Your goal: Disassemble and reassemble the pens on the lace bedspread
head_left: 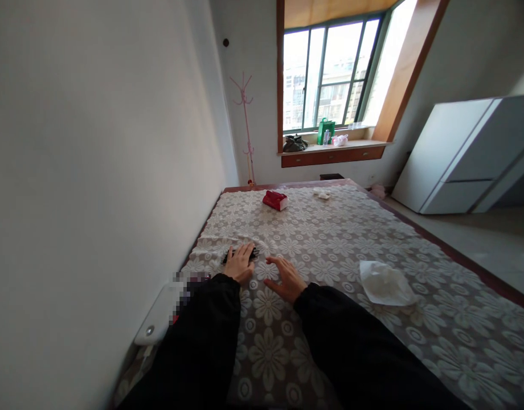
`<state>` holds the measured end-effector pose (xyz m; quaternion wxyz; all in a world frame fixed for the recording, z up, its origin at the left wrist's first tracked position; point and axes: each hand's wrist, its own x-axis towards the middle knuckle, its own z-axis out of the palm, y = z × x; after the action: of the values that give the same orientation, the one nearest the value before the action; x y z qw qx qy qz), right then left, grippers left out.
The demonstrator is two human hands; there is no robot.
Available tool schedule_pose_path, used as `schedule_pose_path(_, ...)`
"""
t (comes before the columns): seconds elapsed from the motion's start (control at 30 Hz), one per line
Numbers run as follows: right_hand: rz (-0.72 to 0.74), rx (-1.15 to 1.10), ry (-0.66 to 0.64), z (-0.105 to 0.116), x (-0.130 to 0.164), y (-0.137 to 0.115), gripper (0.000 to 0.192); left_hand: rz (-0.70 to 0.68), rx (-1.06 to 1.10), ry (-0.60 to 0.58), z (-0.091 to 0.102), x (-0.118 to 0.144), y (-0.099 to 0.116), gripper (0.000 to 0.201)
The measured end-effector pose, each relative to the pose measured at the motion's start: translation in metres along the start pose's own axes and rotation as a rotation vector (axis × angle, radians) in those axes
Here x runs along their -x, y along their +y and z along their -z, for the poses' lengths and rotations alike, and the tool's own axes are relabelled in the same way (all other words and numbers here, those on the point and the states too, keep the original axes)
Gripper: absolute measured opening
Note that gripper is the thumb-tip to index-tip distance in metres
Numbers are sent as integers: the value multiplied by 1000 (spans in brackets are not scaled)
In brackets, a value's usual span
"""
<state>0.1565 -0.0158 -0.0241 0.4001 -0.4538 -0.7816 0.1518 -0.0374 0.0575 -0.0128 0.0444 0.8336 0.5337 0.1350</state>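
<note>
My left hand (241, 263) lies over a dark thing (225, 257) with bristly or slatted edges on the flowered tablecloth (268, 353). Its fingers stretch forward across the top, and most of the dark thing is hidden beneath the palm, so its kind cannot be made out. My right hand (286, 279) is just to the right, above or on the cloth, with thumb and fingers apart and nothing between them. Black sleeves cover both arms to the wrists.
Farther along the cloth sit a red tissue pack (274, 200) and a small white item (322, 194). A crumpled white plastic bag (387, 283) lies to the right. A white box-like object (153, 322) stands by the left wall. Beyond are a pink coat stand (246, 114) and a white fridge (450, 154).
</note>
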Motion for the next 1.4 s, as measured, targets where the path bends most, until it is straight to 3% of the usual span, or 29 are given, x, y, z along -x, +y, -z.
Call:
schedule_pose_path(0.13,1,9,0,0,0,0,53,-15,4,8,-7,4,-2,69)
schedule_pose_path(0.23,1,4,19,1,0,1,52,62,43,81,-4,5,-2,67)
schedule_pose_path(0.33,4,-7,35,2,-1,0,50,108,74,166,-1,6,-2,56)
schedule_pose_path(0.57,-7,1,29,3,-2,0,43,83,110,181,3,7,-2,19)
schedule_pose_path(0.83,-44,-40,108,1,-2,8,34,-41,136,387,28,12,15,14)
schedule_pose_path(0.93,-71,-99,197,1,-3,10,42,-231,247,453,38,20,35,25)
schedule_pose_path(1.07,-43,-180,302,6,-3,3,44,-410,351,421,37,29,57,28)
schedule_pose_path(1.2,-5,-234,267,10,-3,-6,19,-378,590,377,26,32,63,20)
schedule_pose_path(1.4,4,-190,211,9,-3,-4,13,-258,888,372,16,31,66,14)
